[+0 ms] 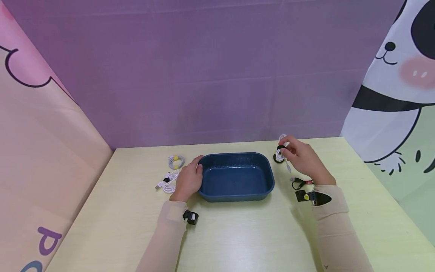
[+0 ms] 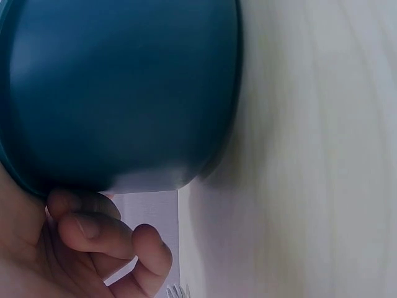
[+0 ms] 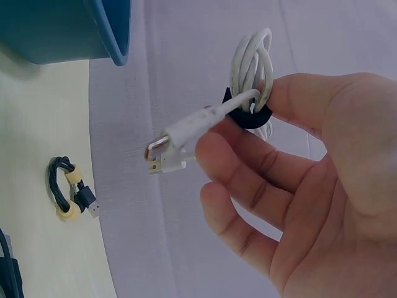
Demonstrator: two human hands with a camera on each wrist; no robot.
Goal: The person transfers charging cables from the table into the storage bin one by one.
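Observation:
A dark blue plastic bin (image 1: 234, 197) stands on the table, with nothing inside it. My left hand (image 1: 188, 180) grips its left rim; in the left wrist view the fingers (image 2: 93, 233) curl at the rim and outer wall. To the right of the bin, my right hand (image 1: 303, 158) pinches a coiled white USB cable (image 3: 250, 62) between thumb and fingers, held above the table. A black tie (image 3: 248, 115) binds that coil, and its plugs hang out to the side. Below it on the table lies a black USB cable (image 3: 56, 189) with yellow ties.
Left of the bin lie a pale coiled cable (image 1: 182, 163) with yellow ties and a white cable (image 1: 168, 187) with a black tie, partly behind my left hand. Near my right wrist lies another black cable (image 1: 297, 183) with a red part. A purple cloth (image 1: 217, 75) hangs behind the table.

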